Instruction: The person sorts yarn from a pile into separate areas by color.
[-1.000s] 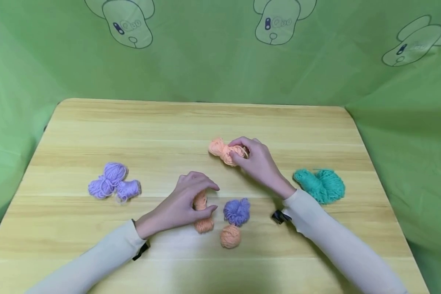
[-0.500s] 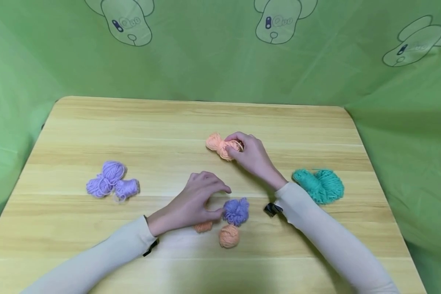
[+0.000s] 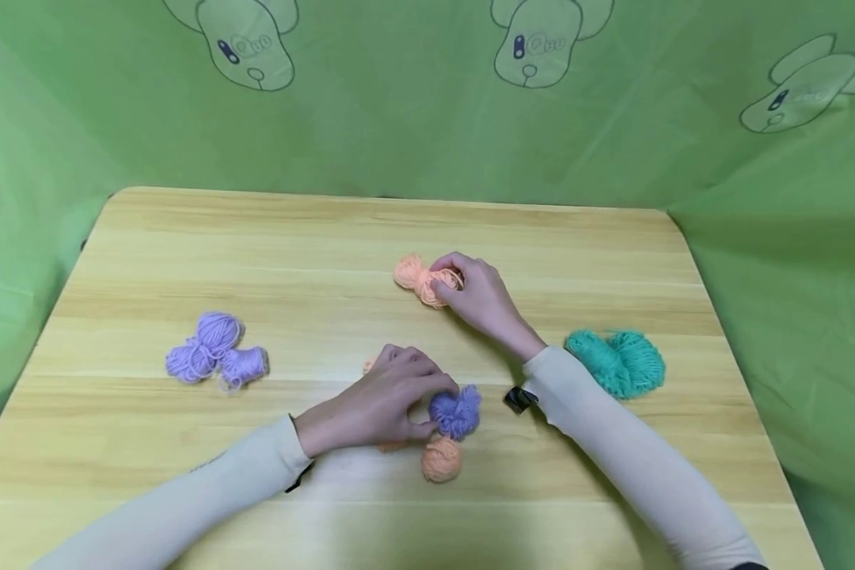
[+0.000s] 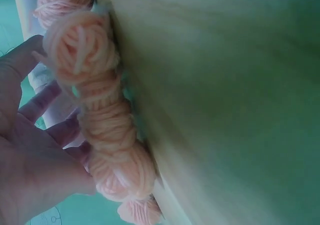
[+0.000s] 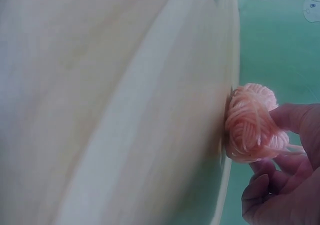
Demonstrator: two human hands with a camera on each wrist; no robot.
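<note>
Right hand (image 3: 480, 305) pinches an orange skein (image 3: 420, 279) at the far middle of the table (image 3: 256, 237), thumb and fingers curled round its near end; the right wrist view shows the wound yarn (image 5: 250, 122) resting on the wood with fingertips (image 5: 287, 117) closed against it, so the grip seems meant to steady or drag it rather than lift it. Left hand (image 3: 385, 404) lies low over a second orange skein (image 4: 102, 125), which the head view almost hides beneath the palm; the left wrist view shows that skein lying along the table with the fingers (image 4: 30, 100) loosely spread beside it, touching but not clearly gripping. Its fingertips reach the purple pom (image 3: 456, 412), and an orange ball (image 3: 440, 459) sits just nearer the person. Lilac skeins (image 3: 214, 356) lie well to the left, teal yarn (image 3: 616, 360) to the right, so like colours appear to be grouped.

Compared with a second ago, the left hand has slid right, now covering its skein and meeting the pom, and the right hand's skein has moved slightly further away and left.
</note>
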